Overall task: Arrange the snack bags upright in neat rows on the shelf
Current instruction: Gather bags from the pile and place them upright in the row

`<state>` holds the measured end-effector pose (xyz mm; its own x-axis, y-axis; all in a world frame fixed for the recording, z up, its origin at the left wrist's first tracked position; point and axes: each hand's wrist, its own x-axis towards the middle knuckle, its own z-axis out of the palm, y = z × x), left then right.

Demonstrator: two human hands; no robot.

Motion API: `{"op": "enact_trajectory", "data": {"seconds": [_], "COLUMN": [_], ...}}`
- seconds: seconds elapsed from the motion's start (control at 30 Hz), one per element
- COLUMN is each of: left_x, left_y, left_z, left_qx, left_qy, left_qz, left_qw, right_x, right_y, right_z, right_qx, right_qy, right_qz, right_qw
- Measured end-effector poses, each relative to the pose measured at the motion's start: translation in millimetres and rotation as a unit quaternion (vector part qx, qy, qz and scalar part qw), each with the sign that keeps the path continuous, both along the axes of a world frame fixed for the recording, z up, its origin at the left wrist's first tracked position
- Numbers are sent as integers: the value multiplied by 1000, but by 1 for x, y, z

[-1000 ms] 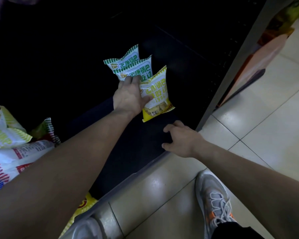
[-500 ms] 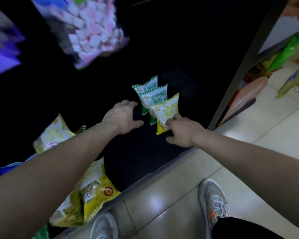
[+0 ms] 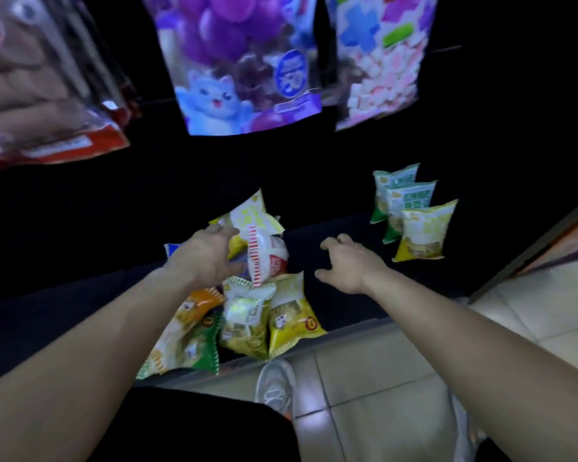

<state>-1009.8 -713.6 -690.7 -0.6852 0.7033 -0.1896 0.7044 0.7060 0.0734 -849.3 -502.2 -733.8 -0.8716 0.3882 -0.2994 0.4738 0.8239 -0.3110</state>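
Left hand (image 3: 207, 258) on the loose pile (image 3: 247, 321), at the red-striped bag (image 3: 267, 258). Blurry, so cannot tell if the grip is clamped or only touching. Right hand (image 3: 347, 266) hovers with its grip apart, holding nothing. Three upright bags (image 3: 414, 215) stand in a row at the right end of the shelf (image 3: 307, 241).

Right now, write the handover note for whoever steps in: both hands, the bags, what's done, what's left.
Left hand: at the red-striped white bag atop the loose pile; grip unclear.
Right hand: loosely curled, holding nothing, over the shelf.
Done: two green bags and one yellow bag stand upright in a row at right.
Left: the loose pile near the shelf's front edge.
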Motion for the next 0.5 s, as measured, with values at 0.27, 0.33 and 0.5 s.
{"op": "enact_trajectory", "data": {"seconds": [0.27, 0.33, 0.5], "left_x": [-47, -59, -81], "left_y": [-34, -38, -45], "left_z": [-47, -57, -75], "left_qx": [28, 48, 95], "left_qy": [-23, -21, -31], "left_qz": [32, 53, 83], "left_qw": [999, 997, 992], "right_x": [-89, -111, -161], "right_y": [-45, -39, -19], "right_z": [-51, -58, -71], "right_qx": [-26, -19, -79], "right_qy": [37, 70, 85], "right_qz": [-6, -30, -119], "right_qw": [999, 997, 986]}}
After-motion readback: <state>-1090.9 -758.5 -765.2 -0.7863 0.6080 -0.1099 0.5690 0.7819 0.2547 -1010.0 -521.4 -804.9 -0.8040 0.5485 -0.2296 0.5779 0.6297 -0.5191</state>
